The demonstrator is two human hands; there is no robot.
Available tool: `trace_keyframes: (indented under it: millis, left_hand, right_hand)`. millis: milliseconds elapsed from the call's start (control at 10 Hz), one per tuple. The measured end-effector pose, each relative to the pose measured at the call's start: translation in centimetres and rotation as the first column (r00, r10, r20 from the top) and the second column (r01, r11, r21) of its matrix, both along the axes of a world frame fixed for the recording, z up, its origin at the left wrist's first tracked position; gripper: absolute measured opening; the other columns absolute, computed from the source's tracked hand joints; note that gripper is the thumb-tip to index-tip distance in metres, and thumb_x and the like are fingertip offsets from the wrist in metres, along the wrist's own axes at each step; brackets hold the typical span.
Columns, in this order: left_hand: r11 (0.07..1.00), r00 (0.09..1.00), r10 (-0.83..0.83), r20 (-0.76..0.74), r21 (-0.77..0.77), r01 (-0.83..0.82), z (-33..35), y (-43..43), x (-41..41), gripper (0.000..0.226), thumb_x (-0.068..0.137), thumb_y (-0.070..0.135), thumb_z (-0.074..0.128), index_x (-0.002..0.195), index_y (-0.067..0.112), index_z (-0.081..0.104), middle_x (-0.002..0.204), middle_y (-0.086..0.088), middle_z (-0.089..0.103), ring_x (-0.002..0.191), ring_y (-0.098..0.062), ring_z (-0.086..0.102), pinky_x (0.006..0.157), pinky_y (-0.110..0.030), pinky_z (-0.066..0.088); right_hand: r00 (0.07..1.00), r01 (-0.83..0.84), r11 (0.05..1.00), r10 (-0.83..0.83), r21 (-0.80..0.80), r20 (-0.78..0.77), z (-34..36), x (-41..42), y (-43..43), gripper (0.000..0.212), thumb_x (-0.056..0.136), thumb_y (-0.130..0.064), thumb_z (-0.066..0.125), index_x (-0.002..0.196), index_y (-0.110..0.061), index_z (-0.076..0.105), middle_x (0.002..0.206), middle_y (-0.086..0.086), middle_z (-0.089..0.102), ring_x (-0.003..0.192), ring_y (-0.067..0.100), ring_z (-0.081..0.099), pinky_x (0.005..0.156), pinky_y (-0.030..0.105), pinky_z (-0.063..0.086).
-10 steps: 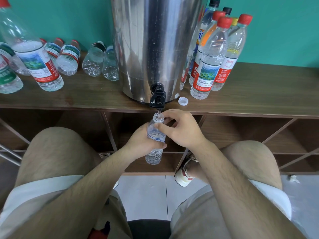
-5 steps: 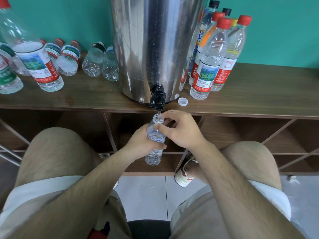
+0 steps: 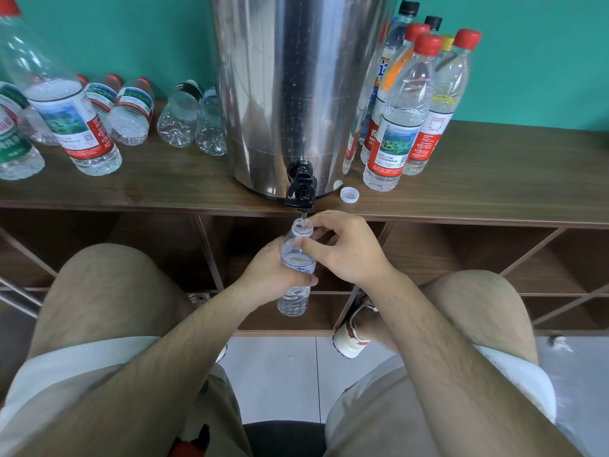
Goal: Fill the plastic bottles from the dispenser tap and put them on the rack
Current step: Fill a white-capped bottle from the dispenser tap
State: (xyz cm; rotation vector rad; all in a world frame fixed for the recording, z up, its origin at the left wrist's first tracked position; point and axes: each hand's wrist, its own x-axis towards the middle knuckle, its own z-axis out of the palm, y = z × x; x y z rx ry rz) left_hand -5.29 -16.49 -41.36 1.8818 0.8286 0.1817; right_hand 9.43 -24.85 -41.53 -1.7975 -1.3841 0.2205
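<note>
Head view: filling step in hand. You hold a small clear bottle (image 3: 294, 300) upright below the front edge of the tabletop (image 3: 494, 179), its open mouth just under the black tap (image 3: 300, 189) of the steel dispenser (image 3: 296, 87).

- Left hand (image 3: 268, 275): fingers wrapped round the bottle's labelled middle, grasping it.
- Right hand (image 3: 346, 252): fingers curled at the neck and shoulder, thumb and forefinger pinching just beneath the mouth to steady it.
- Neither hand is on the tap. A thin thread seems to run from spout to mouth; too fine to be sure. The fill level cannot be read past your hands.
- A loose white cap (image 3: 349, 194) lies on the tabletop just right of the tap, likely this bottle's.
- Capped bottles (image 3: 398, 127) stand upright to the right of the dispenser; more bottles (image 3: 178, 117) lie on their sides at far left.
- Rack compartments (image 3: 445, 258) are open beneath the tabletop.

Judgement: keep the mouth centred under the spout and the bottle plumb until it is full. Next you will need the right hand free to close the tap and fetch the cap, so the left must carry the weight alone; squeeze lightly, as thin plastic spills when pressed.
</note>
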Motion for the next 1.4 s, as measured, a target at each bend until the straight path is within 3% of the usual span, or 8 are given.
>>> trace_keyframes:
  millis: [1000, 1400]
  left_hand:
    - [1.0, 1.0, 0.013, 0.01, -0.017, -0.013, -0.28, 0.16, -0.01, 0.078, 0.076, 0.009, 0.09, 0.144, 0.018, 0.054, 0.136, -0.003, 0.065, 0.127, -0.023, 0.061, 0.112, -0.05, 0.047]
    - [1.0, 1.0, -0.004, 0.011, -0.016, 0.005, -0.47, 0.2, 0.0, 0.079, 0.076, 0.01, 0.09, 0.145, 0.02, 0.052, 0.138, -0.001, 0.064, 0.128, -0.021, 0.06, 0.113, -0.049, 0.047]
  right_hand:
    - [1.0, 0.001, 1.0, -0.001, 0.0, 0.006, 0.16, -0.1, -0.09, 0.021, 0.087, -0.025, 0.081, 0.108, -0.022, 0.08, 0.097, -0.014, 0.073, 0.088, 0.005, 0.068, 0.07, 0.012, 0.047]
    - [1.0, -0.007, 1.0, 0.007, -0.002, 0.003, 0.46, -0.26, -0.2, 0.021, 0.087, -0.023, 0.081, 0.108, -0.019, 0.08, 0.099, -0.011, 0.075, 0.089, 0.008, 0.069, 0.075, 0.019, 0.052]
